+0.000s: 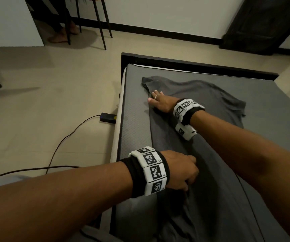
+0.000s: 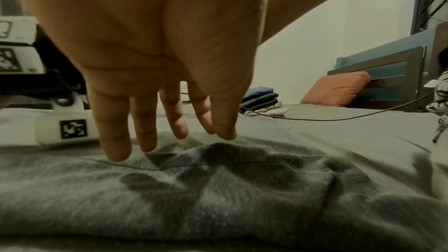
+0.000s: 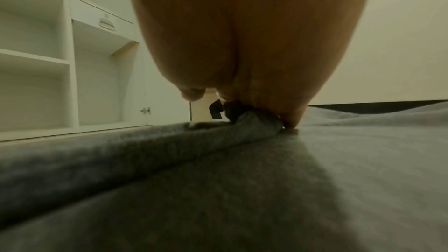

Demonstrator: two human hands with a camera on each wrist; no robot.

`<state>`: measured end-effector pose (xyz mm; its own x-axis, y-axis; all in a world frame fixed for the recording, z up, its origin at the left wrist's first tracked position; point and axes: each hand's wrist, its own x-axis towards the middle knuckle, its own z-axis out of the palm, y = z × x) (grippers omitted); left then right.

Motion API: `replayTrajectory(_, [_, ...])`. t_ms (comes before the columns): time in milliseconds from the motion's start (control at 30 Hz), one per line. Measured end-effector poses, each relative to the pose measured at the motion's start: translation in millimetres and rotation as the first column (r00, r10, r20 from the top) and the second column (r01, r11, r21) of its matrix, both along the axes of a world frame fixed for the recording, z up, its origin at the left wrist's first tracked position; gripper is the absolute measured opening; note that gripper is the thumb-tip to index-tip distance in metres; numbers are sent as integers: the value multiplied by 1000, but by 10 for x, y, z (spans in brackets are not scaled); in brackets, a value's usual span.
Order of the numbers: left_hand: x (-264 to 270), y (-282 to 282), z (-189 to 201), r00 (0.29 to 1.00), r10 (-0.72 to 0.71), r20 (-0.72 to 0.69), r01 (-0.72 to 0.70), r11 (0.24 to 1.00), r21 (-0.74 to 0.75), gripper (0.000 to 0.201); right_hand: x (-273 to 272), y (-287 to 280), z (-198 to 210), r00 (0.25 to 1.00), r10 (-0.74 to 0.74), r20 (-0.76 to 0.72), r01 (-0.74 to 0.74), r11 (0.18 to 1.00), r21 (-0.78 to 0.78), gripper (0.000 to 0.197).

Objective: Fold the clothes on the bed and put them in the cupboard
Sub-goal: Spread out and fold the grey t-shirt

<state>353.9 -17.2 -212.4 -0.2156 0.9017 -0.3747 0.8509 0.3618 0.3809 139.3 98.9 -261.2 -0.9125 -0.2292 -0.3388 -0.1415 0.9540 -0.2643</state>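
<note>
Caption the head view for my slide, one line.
Right hand pins the grey T-shirt on the bed; left hand gathers its hem.

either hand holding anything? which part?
Right hand pinches the grey T-shirt at its folded left edge, near the sleeve. Left hand holds nothing, fingers straight above the shirt.

Legible text, head view: white marker blocks (image 1: 152,170) strapped round the left wrist, each printed with a black-and-white square code; small corner characters beside two codes appear to read "L3" and "L4", the others too small to make out. Like blocks (image 1: 187,106) round the right wrist, coded squares only, corner characters unreadable. Left wrist view: one white block (image 2: 70,128) lying on the grey cloth, coded square, no readable letters. No brands, labels or signs readable elsewhere.
</note>
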Motion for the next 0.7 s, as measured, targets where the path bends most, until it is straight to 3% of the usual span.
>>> replayTrajectory(167, [21,-48,-42,997,76,2,-76,994,73,28,113,456,122,956,-195,-220,146,964,-222,54])
replayTrajectory(300, [48,-126,-130,995,100,22,-101,992,68,29,133,1303,90,776,-454,-438,415,890,-187,24])
replayTrajectory(467, [-174,27,-56,982,175,64,-182,976,120,28,229,2232,37,539,-733,-415,793,607,-41,39])
replayTrajectory(600, [-521,310,-18,959,261,107,-278,939,203,28,238,2586,5,461,-847,-266,876,481,-14,66])
replayTrajectory(700, [-791,463,-21,906,369,206,-419,850,319,26,203,2750,-6,404,-896,-184,902,423,-83,85])
